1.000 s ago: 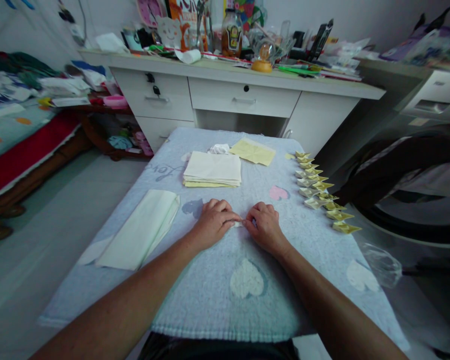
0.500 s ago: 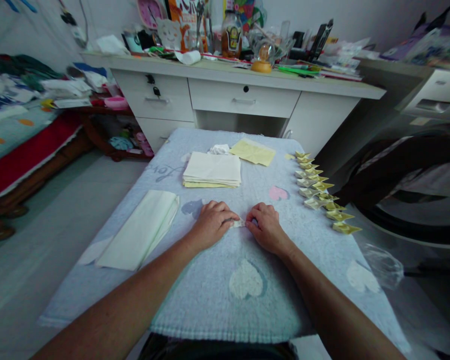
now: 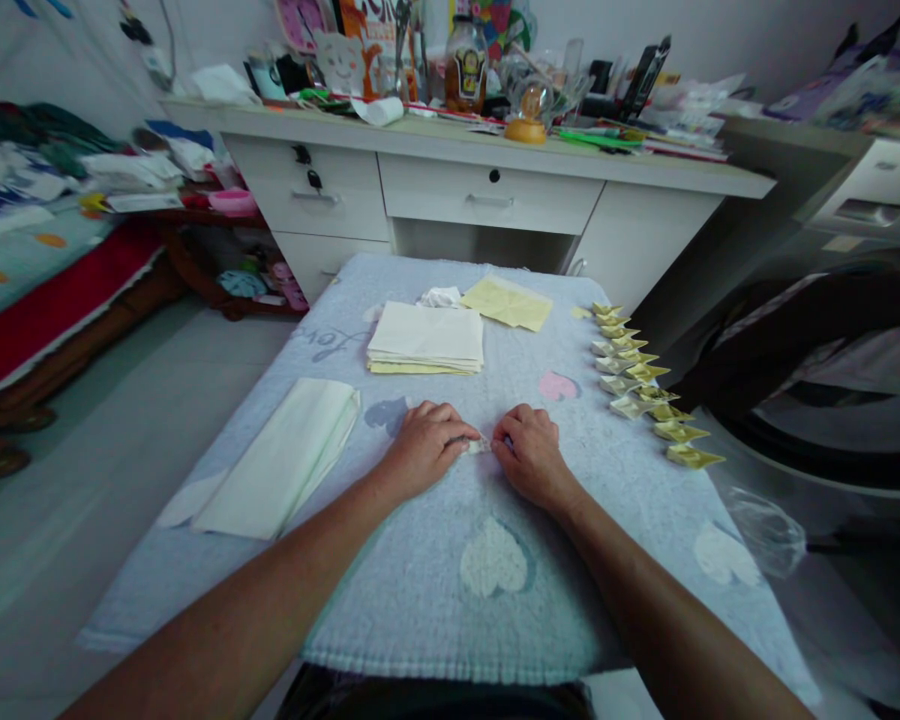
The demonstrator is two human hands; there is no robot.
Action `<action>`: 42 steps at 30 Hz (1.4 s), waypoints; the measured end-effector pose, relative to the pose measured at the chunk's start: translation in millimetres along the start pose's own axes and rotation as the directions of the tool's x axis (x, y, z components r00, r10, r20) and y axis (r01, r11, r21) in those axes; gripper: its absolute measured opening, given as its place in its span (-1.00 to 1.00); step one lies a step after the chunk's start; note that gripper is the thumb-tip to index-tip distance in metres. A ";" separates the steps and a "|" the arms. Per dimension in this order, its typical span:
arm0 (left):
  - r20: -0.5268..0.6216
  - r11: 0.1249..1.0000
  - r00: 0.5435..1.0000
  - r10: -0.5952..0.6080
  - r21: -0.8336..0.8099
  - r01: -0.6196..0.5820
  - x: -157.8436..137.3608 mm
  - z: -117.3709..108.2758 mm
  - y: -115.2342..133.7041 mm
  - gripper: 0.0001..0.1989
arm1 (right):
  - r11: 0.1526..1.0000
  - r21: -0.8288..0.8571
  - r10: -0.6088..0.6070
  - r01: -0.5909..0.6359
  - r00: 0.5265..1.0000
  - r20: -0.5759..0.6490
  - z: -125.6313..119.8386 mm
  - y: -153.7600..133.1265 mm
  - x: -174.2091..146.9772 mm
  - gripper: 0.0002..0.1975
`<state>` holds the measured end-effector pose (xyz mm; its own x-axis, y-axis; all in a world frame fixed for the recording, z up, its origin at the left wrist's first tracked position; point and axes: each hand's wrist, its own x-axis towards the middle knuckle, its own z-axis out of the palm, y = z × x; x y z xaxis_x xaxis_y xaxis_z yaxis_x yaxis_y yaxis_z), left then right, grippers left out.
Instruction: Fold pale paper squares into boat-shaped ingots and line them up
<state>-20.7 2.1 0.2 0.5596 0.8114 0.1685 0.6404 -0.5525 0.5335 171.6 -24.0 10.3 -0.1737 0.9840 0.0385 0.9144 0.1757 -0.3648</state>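
Note:
Between my two hands, low over the cloth-covered table (image 3: 420,610), is a small folded piece of paper (image 3: 479,446), pale in colour. The fingers of my left hand (image 3: 433,445) pinch its left end. At its right end, my right hand (image 3: 529,448) is closed on it with thumb and fingers curled in. Much of the paper is hidden behind my fingertips. Beyond my left hand lies a stack of white and yellow sheets (image 3: 425,338). Folded paper boats (image 3: 633,408), yellow and whitish, stand in rows along the table's right side.
A thick folded pale sheet bundle (image 3: 277,460) lies left of my forearm. Farther back are a yellow sheet (image 3: 507,302) and a crumpled white paper (image 3: 440,297). A cluttered white desk (image 3: 487,190) stands behind the table, a front-loading washing machine (image 3: 866,215) at the right.
The view has shifted very slightly. Both hands keep their places on the small folded paper, with no clear movement.

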 end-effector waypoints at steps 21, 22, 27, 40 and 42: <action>0.050 1.000 0.999 -0.022 0.002 0.022 -0.6 -3.0 -0.5 -0.77 | 0.999 -0.045 0.021 -0.020 1.000 0.009 1.8 -3.8 -1.5 -0.85; 0.053 1.000 0.998 -0.022 0.003 0.022 -0.6 -3.0 -0.6 -0.77 | 0.999 -0.031 0.022 -0.022 1.000 0.016 1.4 -2.8 -1.0 -0.87; 0.030 1.000 0.999 -0.021 0.007 0.021 -1.1 -0.1 -2.1 -0.77 | 1.000 -0.001 0.011 -0.011 1.000 0.011 1.1 -1.1 0.1 -0.91; -0.095 0.990 0.987 -0.133 0.038 0.137 -0.1 4.5 10.2 -0.80 | 0.999 0.026 -0.041 0.043 0.996 -0.075 5.9 -0.5 -5.9 -0.87; -0.101 0.992 0.987 -0.124 0.002 0.125 0.7 6.0 11.4 -0.82 | 0.997 0.047 -0.059 0.063 0.995 -0.076 5.4 -0.2 -6.9 -0.86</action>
<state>-9.9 -4.8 1.5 0.4196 0.8889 0.1841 0.7065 -0.4471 0.5486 170.6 -30.9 5.1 -0.1990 0.9713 0.1305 0.8837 0.2354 -0.4046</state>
